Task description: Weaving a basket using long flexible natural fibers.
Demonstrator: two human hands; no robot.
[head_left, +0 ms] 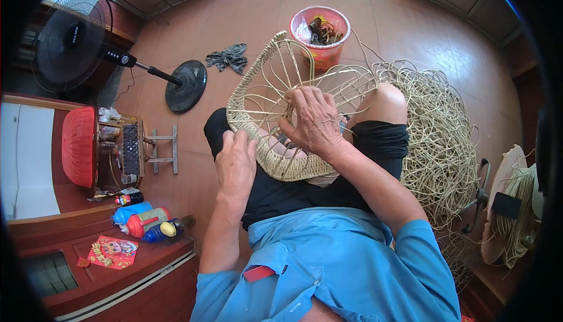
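Note:
A half-woven piece (236,100), maybe a basket, rests across my lap. It has a thick curved band of straw-coloured cord, with loose cords (281,67) spanning its inside like spokes. My left hand (236,161) is closed at the band's left lower edge, fingertips pinched on it. Over the middle of the piece, my right hand (316,119) has its fingers curled round some of the inner cords; its palm side is hidden. Long cords run from there towards a big tangled heap of cord (437,140) beside my right knee.
Beyond my knees stands a pink bucket (321,46) holding scraps, with a dark rag (227,58) on the floor to its left. A standing fan (186,86) is at far left. Bottles (143,221) sit on a red cabinet. A round board (504,204) with cord stands at right.

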